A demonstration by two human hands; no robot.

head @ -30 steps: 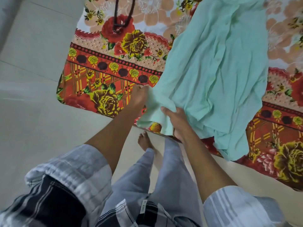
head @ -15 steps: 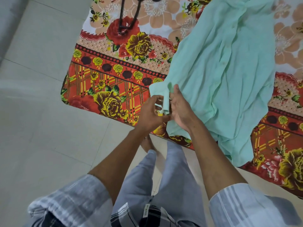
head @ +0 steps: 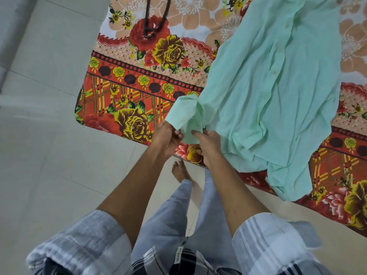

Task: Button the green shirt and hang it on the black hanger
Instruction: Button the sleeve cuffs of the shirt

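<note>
The green shirt (head: 278, 92) lies spread on a floral bedsheet, its front placket running up the middle and its hem hanging over the bed's near edge. One sleeve ends in a cuff (head: 185, 114) at the bed's edge. My left hand (head: 166, 136) pinches the cuff's left flap and my right hand (head: 207, 144) pinches its right flap, both close together. The black hanger (head: 155, 18) lies on the sheet at the top, only its lower part showing.
The bed with its red and yellow floral sheet (head: 129, 108) fills the upper right. Pale floor tiles (head: 49, 155) lie to the left. My bare foot (head: 179, 170) stands by the bed's edge, below my hands.
Both hands have drawn the sleeve cuff toward me and opened it out; a second ago they were only grasping the sleeve end at the bed's edge.
</note>
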